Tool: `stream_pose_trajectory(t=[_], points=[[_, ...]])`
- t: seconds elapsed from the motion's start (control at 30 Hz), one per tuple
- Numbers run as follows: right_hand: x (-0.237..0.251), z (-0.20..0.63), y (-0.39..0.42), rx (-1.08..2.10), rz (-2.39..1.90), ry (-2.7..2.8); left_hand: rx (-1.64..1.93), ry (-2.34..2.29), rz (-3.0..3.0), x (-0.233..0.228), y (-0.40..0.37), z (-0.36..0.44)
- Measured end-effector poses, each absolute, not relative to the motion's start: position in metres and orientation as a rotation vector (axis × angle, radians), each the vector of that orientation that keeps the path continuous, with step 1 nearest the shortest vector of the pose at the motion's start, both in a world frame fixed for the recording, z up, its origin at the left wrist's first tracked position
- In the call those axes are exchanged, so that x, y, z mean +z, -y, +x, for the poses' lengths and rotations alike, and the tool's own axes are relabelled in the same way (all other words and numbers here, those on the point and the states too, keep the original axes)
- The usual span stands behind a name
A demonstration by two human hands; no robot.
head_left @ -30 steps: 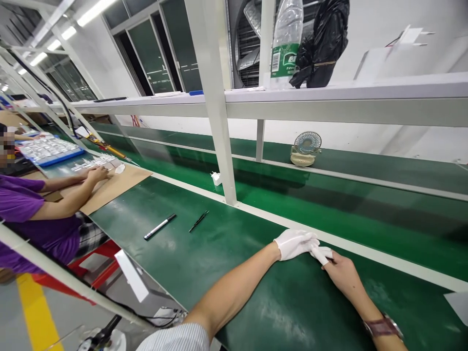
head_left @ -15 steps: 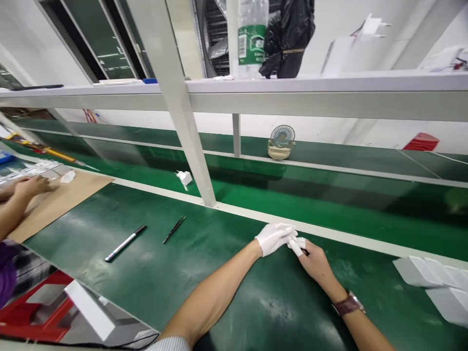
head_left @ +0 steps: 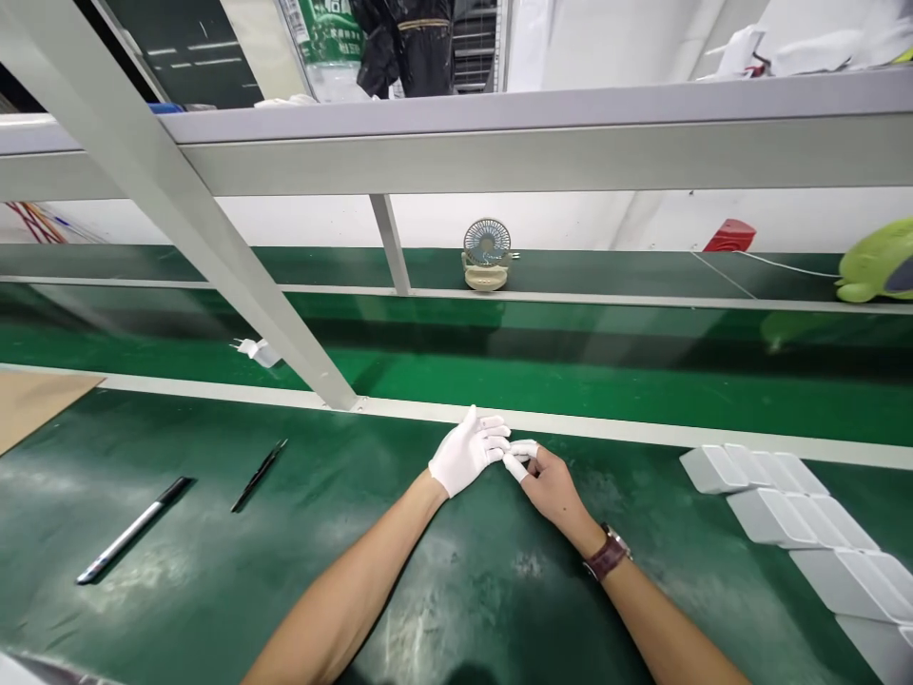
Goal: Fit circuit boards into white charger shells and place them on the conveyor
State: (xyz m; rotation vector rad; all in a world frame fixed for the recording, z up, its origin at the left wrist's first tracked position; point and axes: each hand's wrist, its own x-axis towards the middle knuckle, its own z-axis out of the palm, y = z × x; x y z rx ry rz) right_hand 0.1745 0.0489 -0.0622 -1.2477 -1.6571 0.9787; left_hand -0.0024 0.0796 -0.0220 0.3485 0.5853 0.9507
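My left hand (head_left: 467,455) wears a white glove, palm turned partly up with its fingers stretched out over the green mat (head_left: 399,590). On my right hand (head_left: 546,480), white finger covers sit on the thumb and index finger, and the other fingers are bare. Those two covered tips come together at the fingertips of the left glove and appear to pinch its edge. Anything smaller between them is too small to make out. Black tweezers (head_left: 259,476) and a silver-and-black pen (head_left: 134,531) lie to the left of my hands.
White plastic bins (head_left: 777,514) stand in rows at the right. A small fan (head_left: 487,255) stands on the back ledge, with a green object (head_left: 881,266) farther right. A slanted grey post (head_left: 214,228) rises at the left, near a white plug adapter (head_left: 258,352). Brown cardboard (head_left: 35,404) lies far left.
The view has swung right, so the co-worker's hands have left it and more bins show. My left hand has turned its palm up and spread its fingers; my right fingers stay at its fingertips.
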Motion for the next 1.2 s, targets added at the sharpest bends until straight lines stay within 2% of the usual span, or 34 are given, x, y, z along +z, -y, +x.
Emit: stream_pose_trajectory(t=[0.27,0.7,1.2], points=[[-0.066,0.176,-0.048,1.123,-1.201,1.518,0.932,-0.555,0.322,-0.018,-0.079,-0.005],[-0.069,0.175,-0.049,1.025,-1.254,1.555,0.871,-0.316,0.403,-0.016,-0.069,-0.004],[-0.062,0.175,-0.047,0.966,-1.298,1.64,0.847,-0.327,0.436,-0.022,-0.07,-0.006]])
